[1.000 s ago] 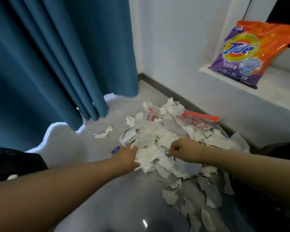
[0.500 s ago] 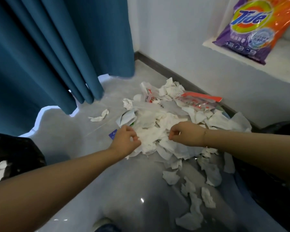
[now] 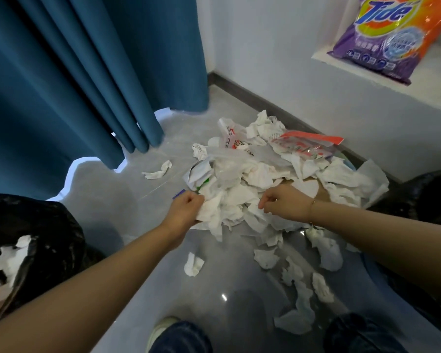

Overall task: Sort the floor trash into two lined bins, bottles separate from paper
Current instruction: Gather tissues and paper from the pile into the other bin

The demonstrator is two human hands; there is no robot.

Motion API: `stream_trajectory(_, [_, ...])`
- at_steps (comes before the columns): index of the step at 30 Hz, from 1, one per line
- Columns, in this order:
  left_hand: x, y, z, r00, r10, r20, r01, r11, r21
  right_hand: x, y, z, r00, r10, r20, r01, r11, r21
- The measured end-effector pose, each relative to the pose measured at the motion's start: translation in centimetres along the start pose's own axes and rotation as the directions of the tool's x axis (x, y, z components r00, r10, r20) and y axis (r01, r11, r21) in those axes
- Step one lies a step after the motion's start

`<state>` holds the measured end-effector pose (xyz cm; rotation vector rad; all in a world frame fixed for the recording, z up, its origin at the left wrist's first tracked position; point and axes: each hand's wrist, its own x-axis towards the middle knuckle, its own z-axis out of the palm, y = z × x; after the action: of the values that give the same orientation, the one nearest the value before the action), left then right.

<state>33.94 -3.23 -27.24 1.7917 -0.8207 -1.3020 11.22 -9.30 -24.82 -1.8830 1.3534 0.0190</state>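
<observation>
Both hands down in the paper pile (image 3: 260,184) on the grey floor (image 3: 127,205), near the wall corner. Left hand (image 3: 185,211) is clenched on a wad of white tissue (image 3: 211,210) at the pile's near-left edge — fingers curled round it, tissue bulging out past the knuckles. Right hand (image 3: 284,202) is fisted with fingers pinched into the tissue at the pile's middle; looks like it has paper in the pinch, but what exactly is under the fingers is hidden. Thin bracelet (image 3: 312,208) on the right wrist. Pile is mostly crumpled white tissue, with a clear plastic bag with red strip (image 3: 308,143) lying on its far side by the baseboard and a folded printed wrapper (image 3: 197,171) at its left edge. Loose tissue scraps (image 3: 298,281) trail from the pile toward the camera on the right, one single scrap (image 3: 193,263) sits between the arms, another (image 3: 158,170) lies apart to the left near the blue curtain (image 3: 87,72). Black-lined bin (image 3: 36,238) at the left edge, already holding white paper (image 3: 12,258). Second black liner (image 3: 428,192) partly visible at the right edge beyond the pile — contents not visible. Tide detergent bag (image 3: 392,34) sits on the white ledge (image 3: 438,80) top right. No bottles identifiable in view. Shoe (image 3: 161,329) and jeans at the bottom edge.
</observation>
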Motion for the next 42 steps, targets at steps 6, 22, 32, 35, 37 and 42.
stream_trajectory(6, [-0.6, -4.8, -2.6, 0.914, 0.406, 0.004, -0.326, 0.728, 0.603, 0.3, 0.2, 3.2, 1.000, 0.009, -0.002, -0.009, 0.984, -0.177])
stream_trajectory(22, [-2.6, -13.7, -3.0, 0.821, 0.237, 0.519, -0.570, 0.280, 0.773, -1.0, 2.4, 3.0, 0.987, -0.104, -0.125, 0.057, 0.941, -0.332])
stream_trajectory(32, [-1.0, -13.1, -3.1, 0.777, -0.006, 0.629, -0.627, 0.071, 0.775, -1.1, 2.1, 3.8, 0.986, -0.166, 0.031, 0.149, 0.767, -0.624])
stream_trajectory(35, [-1.3, -12.0, -3.3, 0.808, 0.154, 0.569, -0.583, 0.352, 0.732, -0.4, 2.2, 4.3, 0.981, -0.191, -0.026, 0.133, 0.770, -0.624])
stream_trajectory(37, [-1.4, -11.5, -4.1, 0.810, 0.285, 0.512, -0.585, 0.452, 0.674, -0.4, 2.3, 4.0, 0.972, -0.217, -0.086, 0.128, 0.805, -0.579])
stream_trajectory(42, [-2.1, -12.4, -5.4, 0.793, 0.332, 0.511, -0.607, 0.502, 0.616, -0.9, 3.0, 2.9, 0.934, -0.215, -0.284, 0.126, 0.945, -0.301])
